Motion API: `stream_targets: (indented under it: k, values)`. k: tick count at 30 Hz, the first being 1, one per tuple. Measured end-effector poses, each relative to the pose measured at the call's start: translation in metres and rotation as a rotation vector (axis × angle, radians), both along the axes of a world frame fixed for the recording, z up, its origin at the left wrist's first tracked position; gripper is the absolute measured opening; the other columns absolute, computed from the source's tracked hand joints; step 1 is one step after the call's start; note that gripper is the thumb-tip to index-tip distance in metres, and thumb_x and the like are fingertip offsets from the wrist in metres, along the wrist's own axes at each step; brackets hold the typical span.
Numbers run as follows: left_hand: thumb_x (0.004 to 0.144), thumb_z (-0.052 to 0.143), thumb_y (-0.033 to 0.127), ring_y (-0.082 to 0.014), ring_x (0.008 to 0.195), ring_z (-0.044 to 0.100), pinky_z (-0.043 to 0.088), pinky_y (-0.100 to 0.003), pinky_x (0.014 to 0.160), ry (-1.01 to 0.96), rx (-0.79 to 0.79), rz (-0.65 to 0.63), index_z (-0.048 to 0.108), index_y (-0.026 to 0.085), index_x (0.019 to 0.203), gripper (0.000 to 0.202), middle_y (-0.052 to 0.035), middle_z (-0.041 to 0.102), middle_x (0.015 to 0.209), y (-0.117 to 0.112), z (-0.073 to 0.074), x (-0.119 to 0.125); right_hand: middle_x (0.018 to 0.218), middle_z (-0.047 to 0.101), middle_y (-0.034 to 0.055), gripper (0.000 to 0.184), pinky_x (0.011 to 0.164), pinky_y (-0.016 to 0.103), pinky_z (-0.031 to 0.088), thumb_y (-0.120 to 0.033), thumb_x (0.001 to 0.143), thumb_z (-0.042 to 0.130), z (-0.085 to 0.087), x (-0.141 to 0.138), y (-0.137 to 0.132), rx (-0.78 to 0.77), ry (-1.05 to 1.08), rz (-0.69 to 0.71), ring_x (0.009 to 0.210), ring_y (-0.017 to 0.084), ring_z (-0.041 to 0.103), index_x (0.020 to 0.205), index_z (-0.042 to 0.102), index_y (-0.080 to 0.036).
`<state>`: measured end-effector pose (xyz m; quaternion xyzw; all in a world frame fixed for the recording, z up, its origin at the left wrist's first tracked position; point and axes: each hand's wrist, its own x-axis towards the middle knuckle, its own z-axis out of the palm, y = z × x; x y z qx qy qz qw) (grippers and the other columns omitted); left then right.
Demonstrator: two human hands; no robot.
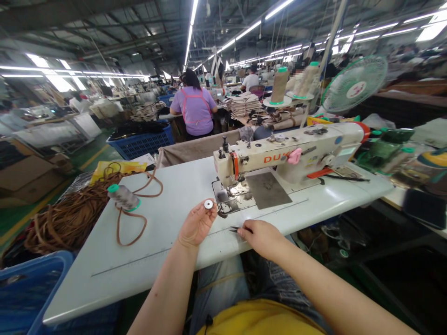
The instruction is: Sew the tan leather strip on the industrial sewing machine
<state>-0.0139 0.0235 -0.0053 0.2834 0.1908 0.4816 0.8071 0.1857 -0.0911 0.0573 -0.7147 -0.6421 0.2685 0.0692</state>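
My left hand [199,223] is raised over the front of the white sewing table [181,186], palm up. Its fingertips pinch a small round metal bobbin [208,204], flat face toward me. To the right, my right hand [260,236] is closed around thread snips [234,229]; only their two dark pointed tips show, aimed left, and the rest is hidden in the fingers. Just beyond both hands stands the sewing machine [258,158], its needle area and shiny metal plate behind the bobbin.
A grey thread cone [124,197] lies on the table's left with a loop of brown strap [131,242]. Brown straps [66,218] are heaped beside it, above a blue basket [35,284]. A fan [356,83] stands right; a person in purple [195,109] sits ahead.
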Motion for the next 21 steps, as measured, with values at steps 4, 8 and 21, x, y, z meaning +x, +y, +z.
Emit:
stream_targets:
  k: [4,8,21]
  values:
    - [0.071,0.098,0.027,-0.0135,0.086,0.073,0.061,-0.019,0.081,-0.006,0.005,0.008,0.081,0.011,0.106,0.042,-0.0082,0.079,0.095,0.000,-0.001,0.000,0.098,0.078,0.0086,0.032,0.073,0.031,0.038,-0.041,0.106,0.054,0.000,0.001,-0.005,-0.028,0.020,0.028,0.094,0.024,0.069,0.096,0.077,-0.021]
    - [0.072,0.097,0.028,-0.0125,0.086,0.073,0.060,-0.018,0.081,0.000,0.019,0.001,0.080,0.009,0.107,0.043,-0.0087,0.079,0.095,-0.001,0.000,0.000,0.102,0.079,0.0105,0.032,0.075,0.031,0.040,-0.043,0.106,0.055,-0.005,-0.005,-0.006,-0.034,-0.024,0.040,0.098,0.026,0.071,0.100,0.077,-0.021]
    - [0.075,0.095,0.028,-0.0129,0.084,0.071,0.061,-0.021,0.081,-0.011,0.013,0.054,0.080,0.010,0.109,0.041,-0.0101,0.078,0.098,-0.005,0.001,-0.005,0.097,0.075,0.0078,0.027,0.075,0.031,0.039,-0.040,0.106,0.051,-0.011,-0.002,-0.006,0.058,0.049,0.006,0.093,0.023,0.067,0.095,0.068,-0.021]
